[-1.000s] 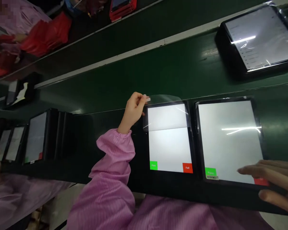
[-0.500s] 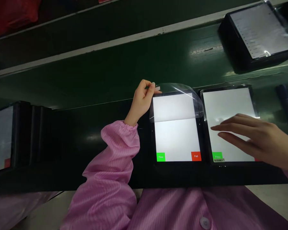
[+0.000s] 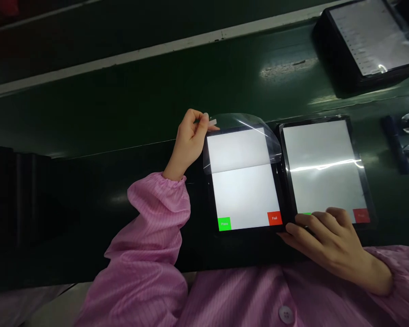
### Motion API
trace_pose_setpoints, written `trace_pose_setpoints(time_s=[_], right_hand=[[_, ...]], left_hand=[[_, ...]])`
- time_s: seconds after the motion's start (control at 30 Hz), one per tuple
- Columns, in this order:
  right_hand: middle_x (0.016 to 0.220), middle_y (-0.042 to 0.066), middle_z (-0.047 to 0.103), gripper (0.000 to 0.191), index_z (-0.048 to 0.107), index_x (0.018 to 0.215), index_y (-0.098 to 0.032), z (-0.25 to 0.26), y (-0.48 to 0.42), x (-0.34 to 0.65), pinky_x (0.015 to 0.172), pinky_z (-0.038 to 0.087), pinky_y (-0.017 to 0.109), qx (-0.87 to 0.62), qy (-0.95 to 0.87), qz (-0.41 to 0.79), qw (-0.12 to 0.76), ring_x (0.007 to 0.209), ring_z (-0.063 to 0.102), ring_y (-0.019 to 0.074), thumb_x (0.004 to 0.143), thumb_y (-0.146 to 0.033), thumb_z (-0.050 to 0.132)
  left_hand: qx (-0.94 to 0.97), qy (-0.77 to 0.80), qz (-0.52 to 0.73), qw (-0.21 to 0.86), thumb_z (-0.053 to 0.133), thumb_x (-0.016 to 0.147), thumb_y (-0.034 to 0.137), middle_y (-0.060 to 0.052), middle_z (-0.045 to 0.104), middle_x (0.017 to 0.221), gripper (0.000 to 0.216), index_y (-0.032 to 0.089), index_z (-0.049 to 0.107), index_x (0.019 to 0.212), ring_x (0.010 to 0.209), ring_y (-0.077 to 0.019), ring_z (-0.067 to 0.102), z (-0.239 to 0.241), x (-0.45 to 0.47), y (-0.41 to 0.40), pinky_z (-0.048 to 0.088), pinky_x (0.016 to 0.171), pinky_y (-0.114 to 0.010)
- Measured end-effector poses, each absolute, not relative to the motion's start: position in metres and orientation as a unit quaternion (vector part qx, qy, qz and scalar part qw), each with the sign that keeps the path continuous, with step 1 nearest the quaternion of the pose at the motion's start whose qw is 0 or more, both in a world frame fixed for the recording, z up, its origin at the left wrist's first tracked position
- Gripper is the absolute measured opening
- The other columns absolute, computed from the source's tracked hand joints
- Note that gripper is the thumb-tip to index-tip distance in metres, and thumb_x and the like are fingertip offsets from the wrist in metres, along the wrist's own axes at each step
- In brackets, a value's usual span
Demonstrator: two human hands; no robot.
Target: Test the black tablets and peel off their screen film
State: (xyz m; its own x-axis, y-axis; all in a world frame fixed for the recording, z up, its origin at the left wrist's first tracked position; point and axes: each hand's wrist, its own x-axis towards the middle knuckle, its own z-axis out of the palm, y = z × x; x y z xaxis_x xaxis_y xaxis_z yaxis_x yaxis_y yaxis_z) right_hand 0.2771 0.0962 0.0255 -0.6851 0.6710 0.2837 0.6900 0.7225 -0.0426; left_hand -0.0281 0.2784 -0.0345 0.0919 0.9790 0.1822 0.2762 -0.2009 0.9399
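Note:
Two black tablets lie side by side at the near edge of the dark green belt, both screens lit white. On the left tablet (image 3: 245, 195) a clear protective film (image 3: 240, 136) is curled up off the top half. My left hand (image 3: 187, 143) pinches the film's small white tab at the top left corner. The left tablet shows a green Pass square and a red Fail square at the bottom. My right hand (image 3: 327, 238) rests with curled fingers on the bottom left corner of the right tablet (image 3: 322, 168), covering its green square.
A third tablet (image 3: 371, 38) in a black holder lies on the green conveyor belt (image 3: 139, 100) at the far right. A white rail runs along the belt's far side. Dark upright holders stand at the left edge. Small round objects lie at the right edge.
My right hand came down from over the right tablet's screen to its bottom left corner. My left hand keeps the film tab pinched and lifted. The view shifted slightly left.

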Motion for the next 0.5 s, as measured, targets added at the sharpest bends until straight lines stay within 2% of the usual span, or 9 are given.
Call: trace_pose_setpoints(time_s=[0.23,0.33,0.4,0.43,0.5], right_hand=[[0.072,-0.003,0.07,0.027,0.064,0.085,-0.024,0.023,0.094,0.274,0.071,0.036,0.04,-0.383,-0.911,-0.032,0.15,0.062,0.058,0.0162,0.104,-0.008,0.052],[0.068,-0.003,0.065,0.023,0.061,0.088,-0.025,0.028,0.102,0.277,0.066,0.04,0.037,-0.398,-0.899,0.068,0.169,0.058,0.058,0.0164,0.109,-0.023,0.051],[0.071,-0.002,0.066,0.019,0.063,0.109,-0.027,0.032,0.12,0.281,0.057,0.044,0.034,-0.436,-0.856,0.19,0.203,0.056,0.058,0.017,0.108,-0.045,0.056],[0.075,-0.001,0.069,0.033,0.061,0.126,-0.029,0.034,0.133,0.282,0.052,0.045,0.033,-0.462,-0.818,0.263,0.218,0.055,0.059,0.0174,0.106,-0.054,0.057],[0.088,0.004,0.076,0.065,0.039,0.157,-0.03,0.037,0.167,0.283,0.044,0.042,0.032,-0.508,-0.724,0.416,0.214,0.051,0.057,0.0175,0.104,-0.067,0.049]], left_hand=[[0.63,0.523,0.424,0.387,0.059,0.106,0.049,0.002,0.064,0.079,0.031,0.023,0.052,0.091,0.094,-0.0191,0.079,-0.03,-0.028,0.273,0.057,0.065,-0.022],[0.636,0.525,0.428,0.37,0.059,0.106,0.051,-0.003,0.073,0.097,0.032,0.023,0.053,0.092,0.101,-0.0197,0.077,-0.016,-0.032,0.266,0.059,0.068,-0.023],[0.641,0.52,0.465,0.32,0.059,0.106,0.05,-0.005,0.076,0.108,0.03,0.023,0.056,0.095,0.105,-0.0197,0.075,0.003,-0.038,0.253,0.061,0.074,-0.025],[0.638,0.518,0.489,0.291,0.059,0.107,0.049,-0.004,0.077,0.106,0.027,0.024,0.056,0.097,0.103,-0.0192,0.076,0.014,-0.042,0.243,0.061,0.075,-0.026],[0.635,0.5,0.521,0.276,0.056,0.109,0.043,-0.001,0.078,0.095,0.02,0.026,0.057,0.098,0.092,-0.0183,0.078,0.033,-0.05,0.216,0.062,0.073,-0.028]])
